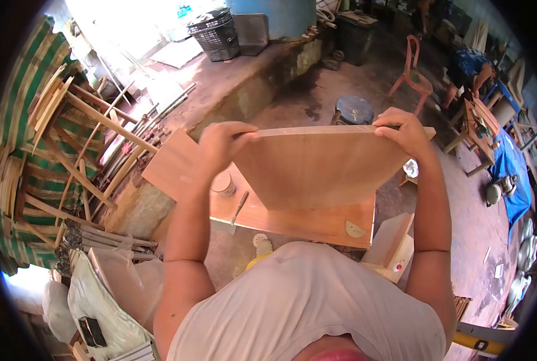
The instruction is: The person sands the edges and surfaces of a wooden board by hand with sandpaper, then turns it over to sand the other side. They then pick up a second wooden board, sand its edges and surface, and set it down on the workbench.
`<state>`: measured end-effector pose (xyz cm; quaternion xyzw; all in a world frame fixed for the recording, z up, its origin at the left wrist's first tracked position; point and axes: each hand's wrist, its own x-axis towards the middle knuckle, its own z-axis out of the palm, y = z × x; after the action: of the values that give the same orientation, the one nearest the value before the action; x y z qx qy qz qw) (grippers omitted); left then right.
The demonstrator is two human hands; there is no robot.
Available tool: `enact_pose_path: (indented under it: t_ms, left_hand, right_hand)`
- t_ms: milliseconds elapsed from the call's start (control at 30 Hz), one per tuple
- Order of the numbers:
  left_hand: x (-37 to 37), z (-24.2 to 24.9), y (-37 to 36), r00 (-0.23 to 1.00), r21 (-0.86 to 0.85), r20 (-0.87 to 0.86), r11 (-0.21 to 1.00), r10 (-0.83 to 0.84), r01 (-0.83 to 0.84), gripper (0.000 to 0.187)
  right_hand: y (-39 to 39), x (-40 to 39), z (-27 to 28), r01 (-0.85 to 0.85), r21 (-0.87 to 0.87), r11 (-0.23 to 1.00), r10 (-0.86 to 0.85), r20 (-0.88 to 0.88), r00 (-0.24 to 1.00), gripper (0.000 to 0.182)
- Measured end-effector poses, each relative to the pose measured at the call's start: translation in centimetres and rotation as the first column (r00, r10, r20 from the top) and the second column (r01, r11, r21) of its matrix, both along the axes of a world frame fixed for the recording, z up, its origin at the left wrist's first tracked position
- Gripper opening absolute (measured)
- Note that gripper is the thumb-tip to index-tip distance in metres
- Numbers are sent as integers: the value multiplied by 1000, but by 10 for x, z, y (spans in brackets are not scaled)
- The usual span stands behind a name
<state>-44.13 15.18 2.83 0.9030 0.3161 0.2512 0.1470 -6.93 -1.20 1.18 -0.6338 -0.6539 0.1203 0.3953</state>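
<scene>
A wide wooden board (322, 168) is tilted up over the wooden work table (304, 225), its lower edge close to the tabletop. My left hand (225, 143) grips the board's upper left corner, thumb and fingers pinched on the edge. Near the upper right corner, my right hand (403, 129) holds the same edge. On the table, round sanding discs (223, 183) sit in a stack at the left, beside a putty knife (239, 210). A pale half-round piece (354, 228) lies at the table's right front.
Another flat board (173, 163) sticks out at the left. Beyond the table stand a blue stool (354, 110) and a red chair (413, 78). A person (470, 69) bends near a wooden bench (480, 135) at the right. Wood pieces (391, 240) are near my right side.
</scene>
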Motion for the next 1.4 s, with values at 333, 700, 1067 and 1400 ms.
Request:
enact_pose_path:
  t_ms: [333,700,1067,1400]
  left_hand:
    - [-39,-90,58,807,-458,590,834,27,307,23]
    - [-12,-151,46,606,-307,792,904,69,298,61]
    - [-14,-157,38,408,-411,893,711,189,570,54]
    - [-27,-118,43,427,-496,867,521,256,695,22]
  right_hand:
    - [12,-7,-6,-44,24,999,45,-32,998,21]
    - [99,-169,-9,-207,141,968,184,157,970,15]
    - [111,-239,7,-93,7,996,93,19,995,29]
    - [107,-181,-8,-206,0,979,203,149,968,23]
